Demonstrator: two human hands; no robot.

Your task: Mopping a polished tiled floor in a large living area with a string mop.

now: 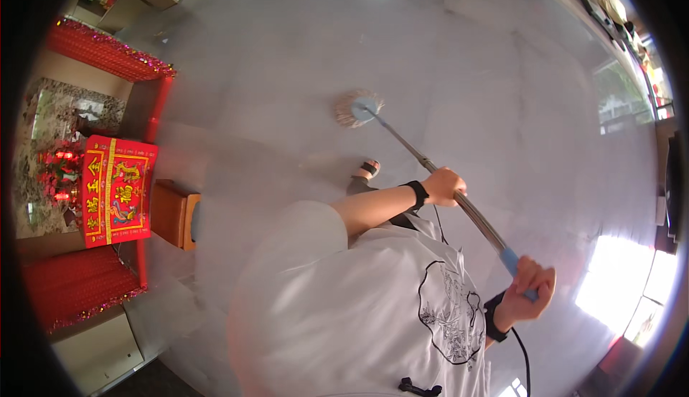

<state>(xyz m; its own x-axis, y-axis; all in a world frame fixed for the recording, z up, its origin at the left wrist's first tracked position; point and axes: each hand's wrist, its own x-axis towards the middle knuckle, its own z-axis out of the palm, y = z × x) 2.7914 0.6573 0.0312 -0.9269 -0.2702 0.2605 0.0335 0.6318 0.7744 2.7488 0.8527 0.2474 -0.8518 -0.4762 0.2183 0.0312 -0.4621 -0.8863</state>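
Observation:
A round-headed floor mop lies across the middle of the head view, its strand head spread on the grey floor. A light blue disc joins the head to the slanting metal pole. My left hand wraps around the pole partway along its length. Lower and to the right, my right hand is closed around the blue grip near the pole's upper end. Both wrists wear black bands, and a dark cable hangs by each.
On the left stands an altar-like cabinet with a red embroidered cloth bearing writing. A brown wooden stool stands before it. One sandalled foot shows below the mop head. Cluttered furniture lines the upper right edge. Window light reflects off the floor.

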